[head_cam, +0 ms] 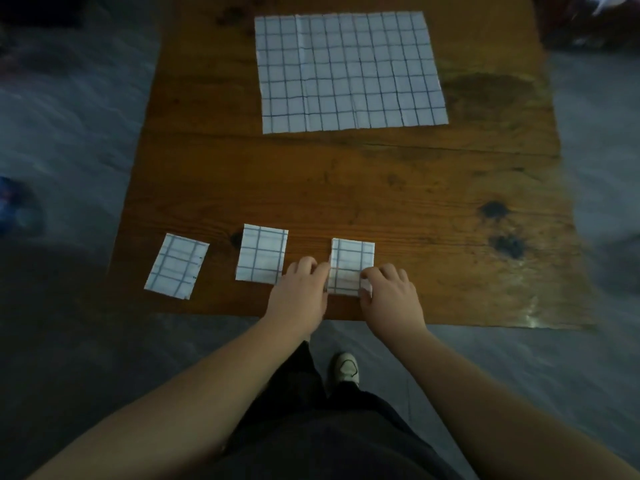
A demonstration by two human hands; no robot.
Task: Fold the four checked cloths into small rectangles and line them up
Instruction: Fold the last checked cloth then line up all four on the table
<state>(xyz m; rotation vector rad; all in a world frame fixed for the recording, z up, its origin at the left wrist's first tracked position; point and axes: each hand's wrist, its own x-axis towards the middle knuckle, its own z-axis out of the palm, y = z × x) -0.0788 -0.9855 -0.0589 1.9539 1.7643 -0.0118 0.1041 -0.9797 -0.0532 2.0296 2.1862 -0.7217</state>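
Observation:
Three white checked cloths folded into small rectangles lie in a row near the table's front edge: the left one (177, 266), the middle one (262, 253) and the right one (351, 261). My left hand (302, 293) touches the right one's left edge with its fingertips. My right hand (391, 294) rests on its lower right corner, fingers curled over the cloth. A fourth checked cloth (349, 69) lies unfolded and flat at the far end of the table.
The wooden table (433, 220) has dark knots at the right. Grey floor surrounds it. My legs and one shoe (346, 368) stand just before the front edge. A blue object (8, 202) lies on the floor at far left.

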